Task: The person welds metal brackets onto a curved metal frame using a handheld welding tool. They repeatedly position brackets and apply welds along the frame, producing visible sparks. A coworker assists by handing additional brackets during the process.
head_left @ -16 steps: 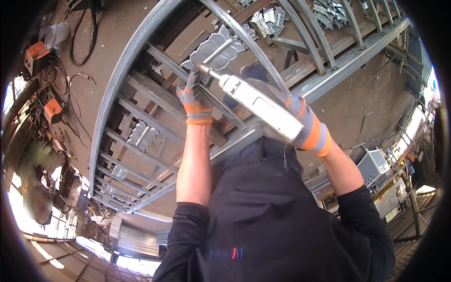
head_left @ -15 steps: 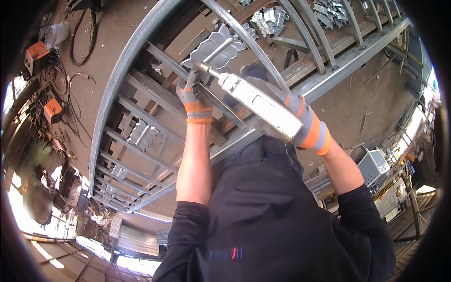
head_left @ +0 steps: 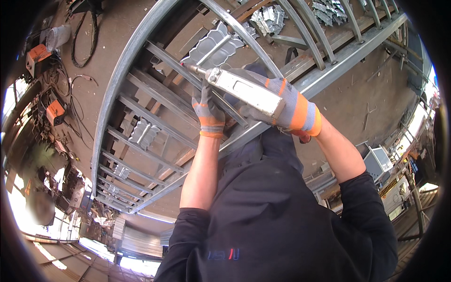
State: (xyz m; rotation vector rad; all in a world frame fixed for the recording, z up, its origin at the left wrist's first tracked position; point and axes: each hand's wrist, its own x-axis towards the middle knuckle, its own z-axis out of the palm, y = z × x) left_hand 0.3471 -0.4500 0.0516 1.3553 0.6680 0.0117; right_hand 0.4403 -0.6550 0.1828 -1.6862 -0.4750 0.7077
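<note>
My right hand (head_left: 293,105), in a grey and orange glove, is closed round a white handheld welding gun (head_left: 246,91). The gun's narrow nozzle points left, its tip at a grey metal crossbar (head_left: 164,57) of a curved frame (head_left: 109,89). A small red light spot shows on that bar near the tip. My gloved left hand (head_left: 207,113) is closed at the same bar, just below the nozzle; its fingertips are partly hidden. Just beyond the bar, close to the nozzle, lies a silver scalloped plate (head_left: 218,50) with a rod across its middle.
Another scalloped plate (head_left: 143,133) sits between lower crossbars. Piles of silver pieces (head_left: 268,21) lie beyond the frame. A long straight rail (head_left: 324,82) runs past my right hand. Orange-fronted machines (head_left: 55,112) and cables lie on the floor at left.
The gun has moved left and slightly down, its tip going from the plate's edge to the crossbar. My left hand has slid right and nearer to me along the bar.
</note>
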